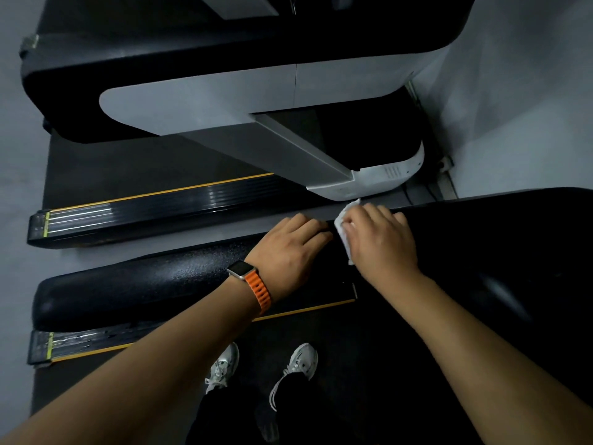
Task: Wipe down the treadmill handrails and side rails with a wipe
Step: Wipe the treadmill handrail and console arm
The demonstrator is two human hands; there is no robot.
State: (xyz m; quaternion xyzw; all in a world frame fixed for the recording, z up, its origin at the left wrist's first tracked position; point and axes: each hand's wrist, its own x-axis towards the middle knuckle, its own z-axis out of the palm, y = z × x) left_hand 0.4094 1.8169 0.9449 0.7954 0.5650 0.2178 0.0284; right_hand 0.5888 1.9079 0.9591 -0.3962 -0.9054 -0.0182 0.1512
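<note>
A black padded handrail [134, 290] runs across the lower middle of the head view, from the left toward the console on the right. My left hand [288, 248], with an orange-strapped watch on its wrist, rests on top of the handrail, its fingers curled over the far edge. Just right of it, my right hand [382, 239] presses a white wipe [341, 226] against the handrail; the wipe shows only at the hand's left side. A black side rail [128, 210] with a yellow stripe lies beyond, a second side rail [90, 343] below the handrail.
The treadmill's grey upright post [288, 152] and white motor cover [385, 175] stand just beyond my hands. A large black console body [513, 252] fills the right. My white sneakers [263, 367] stand on the dark belt below. A light wall [529, 91] is at the right.
</note>
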